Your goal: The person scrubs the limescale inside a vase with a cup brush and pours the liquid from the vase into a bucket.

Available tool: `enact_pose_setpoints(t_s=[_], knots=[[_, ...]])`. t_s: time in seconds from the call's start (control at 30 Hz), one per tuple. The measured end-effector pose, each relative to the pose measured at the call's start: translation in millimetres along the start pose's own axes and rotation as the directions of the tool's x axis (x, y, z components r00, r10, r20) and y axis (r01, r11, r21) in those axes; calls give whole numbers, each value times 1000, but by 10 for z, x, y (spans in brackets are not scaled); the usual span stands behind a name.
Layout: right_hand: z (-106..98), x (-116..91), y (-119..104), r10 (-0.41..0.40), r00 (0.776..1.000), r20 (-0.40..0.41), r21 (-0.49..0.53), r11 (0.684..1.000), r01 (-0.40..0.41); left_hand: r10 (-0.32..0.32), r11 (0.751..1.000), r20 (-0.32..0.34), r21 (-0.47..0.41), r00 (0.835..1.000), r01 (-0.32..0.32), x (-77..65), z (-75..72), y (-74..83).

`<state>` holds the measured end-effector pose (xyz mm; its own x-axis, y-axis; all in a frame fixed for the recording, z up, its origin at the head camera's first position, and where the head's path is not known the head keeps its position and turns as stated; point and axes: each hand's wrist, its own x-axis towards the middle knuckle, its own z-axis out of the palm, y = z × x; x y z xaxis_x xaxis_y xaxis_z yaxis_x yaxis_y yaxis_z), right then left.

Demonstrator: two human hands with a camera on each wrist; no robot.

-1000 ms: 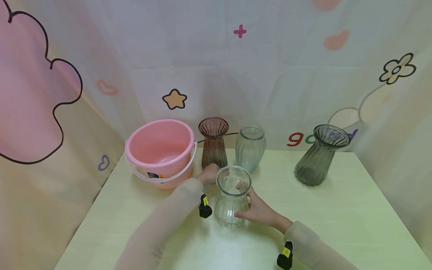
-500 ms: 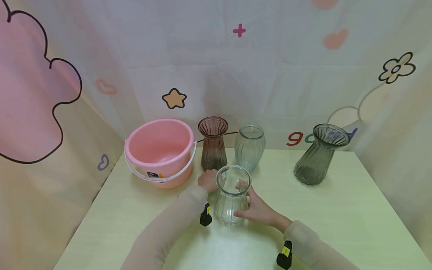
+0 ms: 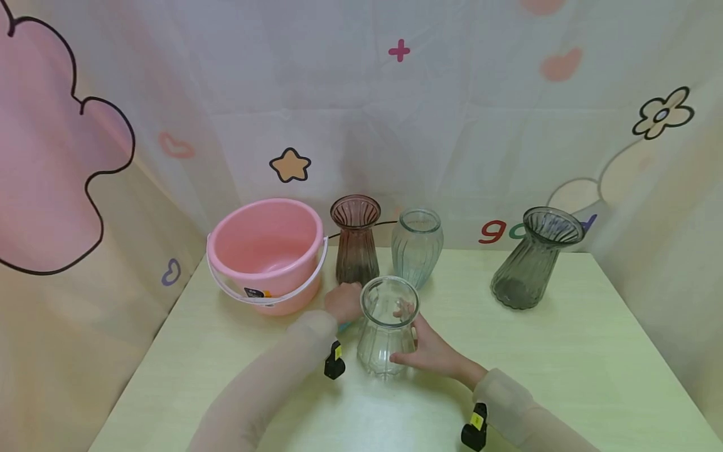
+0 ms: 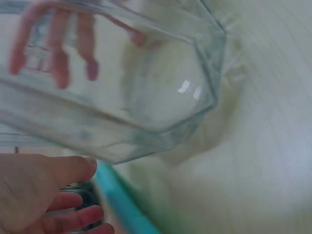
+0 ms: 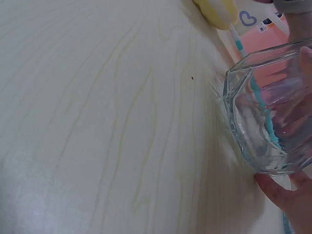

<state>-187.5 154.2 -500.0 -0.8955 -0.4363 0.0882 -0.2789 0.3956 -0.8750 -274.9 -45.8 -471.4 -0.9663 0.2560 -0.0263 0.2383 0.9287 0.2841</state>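
A clear glass vase [image 3: 388, 339] with a flared rim stands tilted slightly towards me at mid-table. My right hand [image 3: 435, 351] grips its right side, thumb in front and fingers spread behind. Just left of the vase is my left hand [image 3: 343, 303], seen as a fist from above. The left wrist view shows its thumb and curled fingers at a turquoise handle [image 4: 124, 202], beside the glass. In the right wrist view this handle shows partly through the vase, and a yellow sponge-like head [image 5: 218, 12] lies at its far end, so it looks like a sponge brush.
A pink bucket [image 3: 282, 282] with a white handle stands at the back left. Beside it are a reddish-brown vase [image 3: 357, 251] and a pale blue-green vase [image 3: 417, 254]. A grey vase [image 3: 522, 276] leans at the right. A printed curtain [image 3: 452, 125] backs the table.
My left hand has drawn back a little, left and towards me, and turquoise shows below it again. My right hand and the clear vase have hardly moved.
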Motion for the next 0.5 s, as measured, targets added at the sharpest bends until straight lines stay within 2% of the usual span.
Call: enact_pose_setpoints(t_s=[0.13,0.3,0.37,0.5], knots=[[7,1,-5,-18,1000,-3,-5,1000,18,119,992,43,-43,992,-117,-174,-335,3],[18,-1,-9,-22,1000,2,-48,999,22,214,969,109,-152,971,-197,-411,-717,-7],[23,4,-12,-27,1000,2,-70,997,27,254,960,97,-149,962,-238,-501,-855,-23],[34,23,-27,-38,999,-20,-123,992,36,342,933,12,-122,940,-338,-660,-1118,-68]])
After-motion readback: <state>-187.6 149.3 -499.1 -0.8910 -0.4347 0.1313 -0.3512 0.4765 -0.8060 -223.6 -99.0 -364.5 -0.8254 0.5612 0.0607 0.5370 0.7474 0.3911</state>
